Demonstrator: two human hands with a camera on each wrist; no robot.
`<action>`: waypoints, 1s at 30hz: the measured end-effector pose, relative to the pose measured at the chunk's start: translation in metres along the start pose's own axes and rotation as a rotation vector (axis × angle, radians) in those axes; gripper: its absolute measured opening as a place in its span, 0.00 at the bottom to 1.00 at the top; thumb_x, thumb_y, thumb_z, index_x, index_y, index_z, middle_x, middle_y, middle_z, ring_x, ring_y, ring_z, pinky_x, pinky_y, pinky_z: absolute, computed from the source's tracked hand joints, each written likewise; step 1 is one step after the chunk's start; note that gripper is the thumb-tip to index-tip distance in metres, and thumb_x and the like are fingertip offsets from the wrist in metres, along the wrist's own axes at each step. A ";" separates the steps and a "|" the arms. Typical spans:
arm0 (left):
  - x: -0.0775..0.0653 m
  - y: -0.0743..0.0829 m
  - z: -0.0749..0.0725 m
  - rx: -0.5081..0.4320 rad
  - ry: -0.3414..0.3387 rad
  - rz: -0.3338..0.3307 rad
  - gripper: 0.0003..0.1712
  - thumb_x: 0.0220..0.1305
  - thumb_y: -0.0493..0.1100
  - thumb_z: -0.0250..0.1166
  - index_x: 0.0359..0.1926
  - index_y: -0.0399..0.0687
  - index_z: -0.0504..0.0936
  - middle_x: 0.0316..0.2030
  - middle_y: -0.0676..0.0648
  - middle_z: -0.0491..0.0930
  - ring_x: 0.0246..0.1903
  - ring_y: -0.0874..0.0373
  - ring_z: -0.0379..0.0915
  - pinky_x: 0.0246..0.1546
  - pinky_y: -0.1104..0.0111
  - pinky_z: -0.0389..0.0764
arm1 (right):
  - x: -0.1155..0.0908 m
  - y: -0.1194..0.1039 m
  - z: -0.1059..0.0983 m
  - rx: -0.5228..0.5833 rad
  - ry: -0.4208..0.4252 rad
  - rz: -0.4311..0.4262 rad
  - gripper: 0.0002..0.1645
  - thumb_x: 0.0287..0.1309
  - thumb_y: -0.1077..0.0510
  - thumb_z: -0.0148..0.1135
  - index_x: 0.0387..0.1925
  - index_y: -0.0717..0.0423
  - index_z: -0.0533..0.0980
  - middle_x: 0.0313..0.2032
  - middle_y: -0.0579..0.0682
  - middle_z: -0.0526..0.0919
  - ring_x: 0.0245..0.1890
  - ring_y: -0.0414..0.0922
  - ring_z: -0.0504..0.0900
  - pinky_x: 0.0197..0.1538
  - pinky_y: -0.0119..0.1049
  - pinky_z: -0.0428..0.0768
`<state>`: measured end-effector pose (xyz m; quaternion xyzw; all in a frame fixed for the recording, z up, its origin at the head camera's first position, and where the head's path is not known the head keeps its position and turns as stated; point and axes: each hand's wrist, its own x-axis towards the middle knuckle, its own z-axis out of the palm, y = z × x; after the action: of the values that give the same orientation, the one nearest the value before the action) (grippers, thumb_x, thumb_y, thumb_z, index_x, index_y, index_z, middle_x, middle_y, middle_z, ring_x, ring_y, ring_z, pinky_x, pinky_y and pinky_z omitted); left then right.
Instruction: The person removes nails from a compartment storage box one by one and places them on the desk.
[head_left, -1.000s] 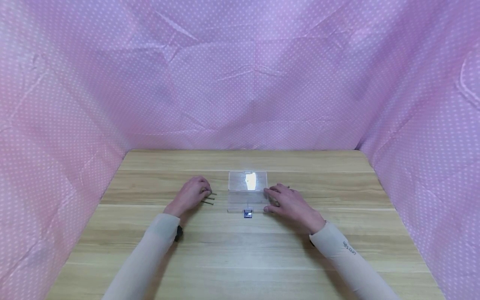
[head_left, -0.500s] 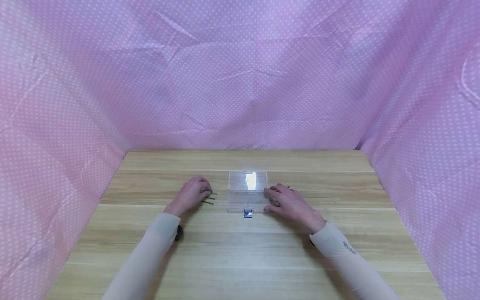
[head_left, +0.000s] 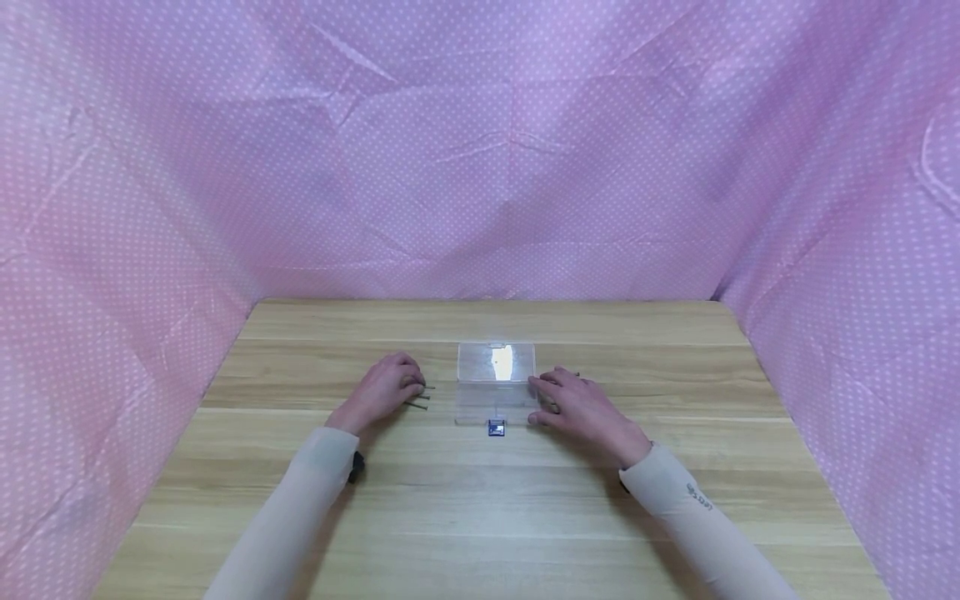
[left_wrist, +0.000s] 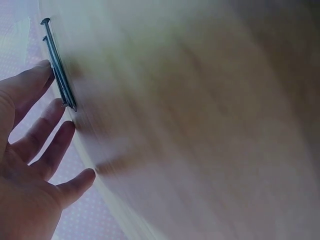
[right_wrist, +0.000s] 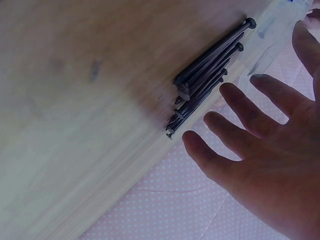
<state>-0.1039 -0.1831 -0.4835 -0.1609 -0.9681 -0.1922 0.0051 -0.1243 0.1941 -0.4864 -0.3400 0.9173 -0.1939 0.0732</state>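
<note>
A clear plastic box [head_left: 495, 400] with its lid [head_left: 476, 362] laid back stands mid-table. My right hand [head_left: 581, 408] is at the box's right side, fingertips against its edge. In the right wrist view its fingers are fairly straight, and a bundle of dark nails [right_wrist: 210, 70] lies on the table beside them. Left of the box, my left hand [head_left: 382, 387] is at a few nails [head_left: 416, 406]. The left wrist view has the fingers spread and loosely bent, with fingertips at the nails [left_wrist: 60, 70]; whether they press on them is unclear.
A small blue-and-white label or latch [head_left: 497, 427] is at the box's front edge. The wooden table [head_left: 480, 517] is enclosed at the back and sides by pink dotted cloth [head_left: 480, 192].
</note>
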 end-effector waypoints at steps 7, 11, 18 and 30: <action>-0.002 0.002 0.002 0.009 0.033 0.022 0.08 0.67 0.42 0.72 0.44 0.45 0.89 0.55 0.39 0.81 0.57 0.40 0.76 0.63 0.44 0.74 | 0.000 0.002 0.001 -0.003 0.009 -0.007 0.42 0.66 0.37 0.67 0.72 0.54 0.72 0.68 0.58 0.75 0.72 0.63 0.66 0.68 0.68 0.68; -0.002 0.005 0.001 0.015 0.046 0.025 0.14 0.68 0.46 0.71 0.50 0.44 0.88 0.61 0.38 0.79 0.62 0.39 0.73 0.68 0.43 0.69 | 0.000 0.002 0.002 -0.007 0.018 -0.012 0.42 0.66 0.37 0.67 0.72 0.55 0.72 0.68 0.59 0.75 0.72 0.64 0.66 0.68 0.68 0.68; 0.000 0.016 0.001 -0.008 0.080 0.053 0.17 0.70 0.47 0.70 0.54 0.44 0.86 0.64 0.38 0.77 0.65 0.39 0.70 0.70 0.42 0.65 | 0.000 0.002 0.002 -0.006 0.026 -0.016 0.42 0.66 0.37 0.67 0.72 0.55 0.72 0.67 0.60 0.75 0.72 0.64 0.66 0.68 0.68 0.68; 0.007 0.040 0.003 -0.003 0.159 0.156 0.17 0.67 0.45 0.72 0.54 0.43 0.85 0.64 0.40 0.77 0.66 0.42 0.70 0.71 0.43 0.64 | 0.000 0.002 0.002 0.006 0.019 -0.006 0.42 0.66 0.37 0.67 0.73 0.54 0.71 0.68 0.59 0.74 0.72 0.64 0.66 0.68 0.67 0.68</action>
<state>-0.0979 -0.1447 -0.4709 -0.2200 -0.9488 -0.2050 0.0967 -0.1250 0.1950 -0.4892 -0.3407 0.9164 -0.2000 0.0648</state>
